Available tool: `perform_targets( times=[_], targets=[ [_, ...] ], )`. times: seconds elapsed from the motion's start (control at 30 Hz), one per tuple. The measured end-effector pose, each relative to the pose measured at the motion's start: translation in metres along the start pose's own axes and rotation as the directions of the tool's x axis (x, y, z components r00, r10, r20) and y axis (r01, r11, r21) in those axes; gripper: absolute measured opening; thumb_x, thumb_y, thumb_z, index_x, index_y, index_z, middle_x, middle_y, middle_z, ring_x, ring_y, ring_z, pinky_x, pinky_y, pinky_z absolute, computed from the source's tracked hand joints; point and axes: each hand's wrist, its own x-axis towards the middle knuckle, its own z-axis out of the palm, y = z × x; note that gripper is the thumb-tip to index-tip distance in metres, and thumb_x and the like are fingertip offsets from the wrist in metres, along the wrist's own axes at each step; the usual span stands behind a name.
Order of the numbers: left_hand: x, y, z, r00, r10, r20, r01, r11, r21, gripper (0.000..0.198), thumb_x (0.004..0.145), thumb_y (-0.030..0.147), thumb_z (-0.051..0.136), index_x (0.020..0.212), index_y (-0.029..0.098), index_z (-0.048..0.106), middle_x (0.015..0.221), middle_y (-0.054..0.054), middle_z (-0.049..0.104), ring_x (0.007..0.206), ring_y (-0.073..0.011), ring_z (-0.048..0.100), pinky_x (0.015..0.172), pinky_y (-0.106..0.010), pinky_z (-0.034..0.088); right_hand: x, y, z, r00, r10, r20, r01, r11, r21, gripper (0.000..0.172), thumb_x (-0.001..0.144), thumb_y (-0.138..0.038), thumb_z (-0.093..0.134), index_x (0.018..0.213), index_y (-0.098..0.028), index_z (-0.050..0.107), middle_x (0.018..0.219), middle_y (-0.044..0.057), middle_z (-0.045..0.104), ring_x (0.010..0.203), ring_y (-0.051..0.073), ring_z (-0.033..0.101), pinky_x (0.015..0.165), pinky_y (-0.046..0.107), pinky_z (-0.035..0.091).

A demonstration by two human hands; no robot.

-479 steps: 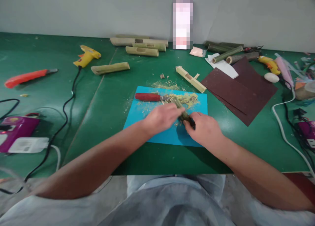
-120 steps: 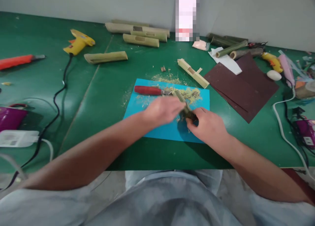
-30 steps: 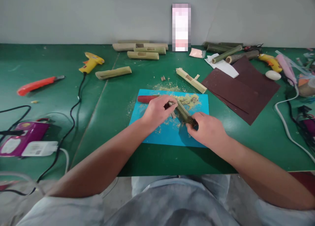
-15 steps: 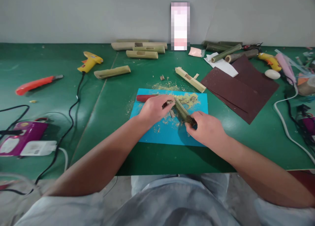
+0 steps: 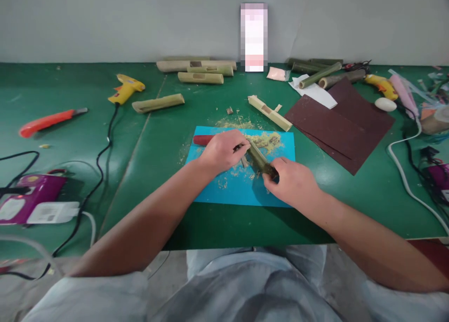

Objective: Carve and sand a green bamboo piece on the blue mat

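Note:
My right hand (image 5: 293,182) grips the near end of a short green bamboo stick (image 5: 258,157) that slants across the blue cutting mat (image 5: 228,193). My left hand (image 5: 222,150) is closed on a small dark tool whose tip touches the stick's far end. A red-handled knife (image 5: 202,139) lies on the mat just behind my left hand, its blade hidden. Pale bamboo shavings (image 5: 268,139) are heaped at the mat's far edge.
On the green table lie a cut bamboo piece (image 5: 269,112), several bamboo tubes (image 5: 199,69), a yellow glue gun (image 5: 124,87), an orange cutter (image 5: 45,122), brown sandpaper sheets (image 5: 338,121), a purple device (image 5: 28,198) and cables (image 5: 407,182).
My left hand has shifted from the stick's middle to its far end over the knife's blade. Loose shavings now lie on the mat near the stick. My right hand kept its grip.

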Motion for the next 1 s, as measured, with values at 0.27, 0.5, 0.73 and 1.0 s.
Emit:
perform_targets(
  times=[0.27, 0.5, 0.73, 1.0],
  targets=[
    [-0.006, -0.001, 0.001, 0.994, 0.106, 0.007, -0.106, 0.993, 0.042, 0.024, 0.095, 0.026, 0.049, 0.077, 0.019, 0.063, 0.076, -0.005, 0.065, 0.075, -0.0188, 0.06, 0.07, -0.033, 0.047, -0.002, -0.002, 0.005, 0.998, -0.042, -0.037, 0.041, 0.998, -0.039, 0.02, 0.091, -0.036, 0.051, 0.089, -0.019, 0.06, 0.089, 0.006, 0.067, 0.072, 0.018, 0.061, 0.056, 0.032, 0.028],
    [-0.005, 0.005, 0.008, 0.979, 0.181, 0.096, -0.187, 0.981, 0.055, 0.026, 0.097, 0.028, 0.046, 0.08, 0.02, 0.064, 0.079, -0.006, 0.066, 0.078, -0.0192, 0.06, 0.072, -0.033, 0.047, -0.001, -0.002, 0.003, 0.999, -0.042, -0.012, 0.042, 0.998, -0.049, 0.022, 0.093, -0.036, 0.049, 0.09, -0.018, 0.061, 0.09, 0.007, 0.068, 0.074, 0.019, 0.063, 0.057, 0.032, 0.03],
    [-0.005, 0.011, 0.007, 0.973, 0.21, 0.093, -0.216, 0.975, 0.058, 0.029, 0.098, 0.026, 0.046, 0.074, 0.018, 0.06, 0.075, -0.006, 0.063, 0.074, -0.0188, 0.058, 0.068, -0.032, 0.045, -0.002, -0.002, 0.004, 0.998, -0.046, -0.033, 0.044, 0.997, -0.062, 0.022, 0.093, -0.036, 0.05, 0.086, -0.019, 0.061, 0.086, 0.006, 0.067, 0.072, 0.019, 0.062, 0.056, 0.033, 0.027],
    [-0.01, 0.014, 0.009, 0.962, 0.271, 0.032, -0.272, 0.953, 0.135, 0.032, 0.1, 0.025, 0.047, 0.071, 0.017, 0.058, 0.069, -0.003, 0.058, 0.067, -0.0155, 0.053, 0.062, -0.029, 0.04, -0.004, -0.004, 0.007, 0.995, -0.076, -0.06, 0.07, 0.993, -0.093, 0.023, 0.093, -0.037, 0.049, 0.086, -0.018, 0.061, 0.085, 0.006, 0.066, 0.072, 0.019, 0.062, 0.057, 0.033, 0.026]
  ],
)
